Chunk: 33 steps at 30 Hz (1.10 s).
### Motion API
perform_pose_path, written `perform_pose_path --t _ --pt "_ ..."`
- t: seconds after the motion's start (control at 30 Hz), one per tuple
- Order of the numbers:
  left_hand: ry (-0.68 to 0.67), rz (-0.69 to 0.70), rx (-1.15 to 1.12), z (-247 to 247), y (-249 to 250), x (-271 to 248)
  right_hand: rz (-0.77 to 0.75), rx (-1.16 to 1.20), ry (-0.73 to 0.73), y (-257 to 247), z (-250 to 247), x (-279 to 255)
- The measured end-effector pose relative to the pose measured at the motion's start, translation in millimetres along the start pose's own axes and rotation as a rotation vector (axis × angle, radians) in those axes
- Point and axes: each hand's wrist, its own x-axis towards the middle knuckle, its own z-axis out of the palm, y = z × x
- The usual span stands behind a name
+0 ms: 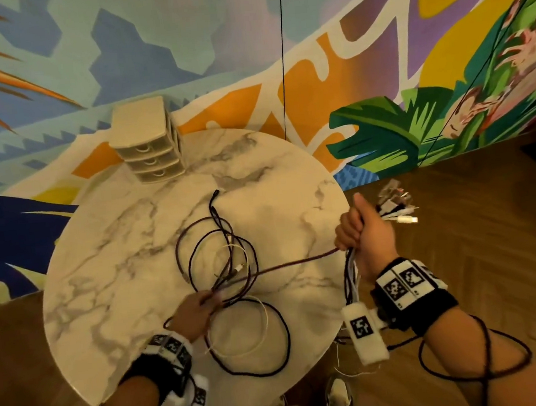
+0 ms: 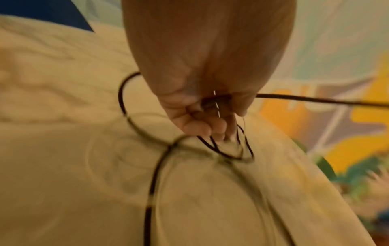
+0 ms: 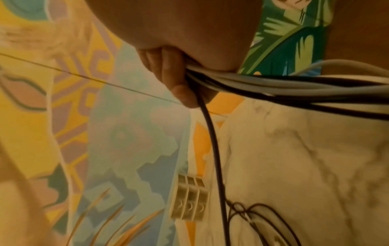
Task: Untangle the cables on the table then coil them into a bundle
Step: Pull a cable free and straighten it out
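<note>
- Cables (image 1: pixel 222 256): thin dark + white leads, looped in a loose tangle mid-surface, running toward the near edge; one big dark loop (image 1: pixel 275 343) lies by the near edge.
- Right hand (image 1: pixel 361 236): fist w/ thumb up, just off the right edge of the surface (image 1: pixel 106 238); it grips a bunch of dark + white leads (image 3: pixel 284 83), plug ends (image 1: pixel 398 214) sticking out past the fist, tails hanging below the wrist.
- One dark lead (image 1: pixel 298 263) runs taut from that fist across to the left hand (image 1: pixel 194 314).
- Left hand: fingers (image 2: pixel 202 126) curled, pinching several strands where they cross, near the near edge. Wrist view is blurred; can't count the strands.
- Handling, prob.: light, limp, no shape of their own; braided jackets look grippy, so crossings snag rather than slide.
- Plugs are the stiff, fragile bits; best not to yank them through loops.
- Where to hold: pinch one lead close to the knot, feed its free end back thru; pulling the taut lead harder likely tightens the knot.
- Drawer box (image 1: pixel 149 142) sits at the far edge, well apart from the cables.
</note>
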Motion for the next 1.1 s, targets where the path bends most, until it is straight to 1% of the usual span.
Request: perform_pose_path --t 0.07,0.1,0.17,0.23,0.3,0.33,0.37,0.43,0.5,0.53,0.6,0.67,0.7,0.73,0.8,0.83,0.87,0.93,0.97,1.0,1.03,1.07,1.1 --pt "0.176 0.0 0.015 -31 8 6 -0.049 -0.03 0.068 -5 -8 6" --pt "0.25 0.015 0.072 -44 19 6 -0.072 -0.064 0.078 -5 -7 7" --pt "0.329 0.076 0.29 -56 50 5 -0.093 -0.158 0.057 -1 0 4" --pt "0.378 0.163 0.491 -50 93 -7 -0.068 -0.334 -0.028 11 14 -2" --pt "0.394 0.253 0.716 -30 133 -26 -0.035 -0.635 -0.202 26 28 -14" --pt "0.383 0.316 0.826 -16 149 -38 -0.03 -0.746 -0.285 32 35 -19" --pt "0.37 0.385 0.903 -1 160 -50 -0.032 -0.797 -0.334 38 39 -23" --pt "0.343 0.503 0.908 25 169 -67 -0.013 -0.769 -0.342 43 43 -26" --pt "0.304 0.56 0.748 40 164 -71 0.044 -0.649 -0.302 41 42 -24" --pt "0.278 0.546 0.663 43 158 -69 0.05 -0.63 -0.289 40 40 -21" --pt "0.178 0.443 0.512 48 131 -57 0.038 -0.604 -0.26 34 35 -18" --pt "0.034 0.282 0.336 47 90 -38 0.034 -0.486 -0.199 28 27 -11" --pt "-0.015 0.185 0.245 42 67 -29 0.022 -0.432 -0.175 26 22 -7" --pt "-0.016 0.104 0.162 35 46 -20 0.008 -0.394 -0.157 24 18 -5" --pt "0.093 0.024 0.073 18 20 -6 -0.017 -0.338 -0.132 20 11 -2" --pt "0.184 0.018 0.083 8 17 -1 -0.021 -0.318 -0.122 19 8 -2" --pt "0.302 0.031 0.103 -2 18 5 -0.025 -0.302 -0.107 18 7 -1" --pt "0.532 0.133 0.053 -21 30 10 -0.046 -0.264 -0.068 18 5 0" --pt "0.584 0.171 0.029 -28 35 12 -0.061 -0.249 -0.049 17 5 1" --pt "0.576 0.169 0.052 -32 35 14 -0.077 -0.239 -0.033 16 6 1" --pt "0.517 0.134 0.127 -35 31 17 -0.09 -0.235 -0.025 15 6 2" --pt "0.43 0.073 0.21 -37 25 20 -0.103 -0.233 -0.018 13 7 2" --pt "0.391 0.033 0.252 -41 19 24 -0.117 -0.236 -0.015 11 7 3"
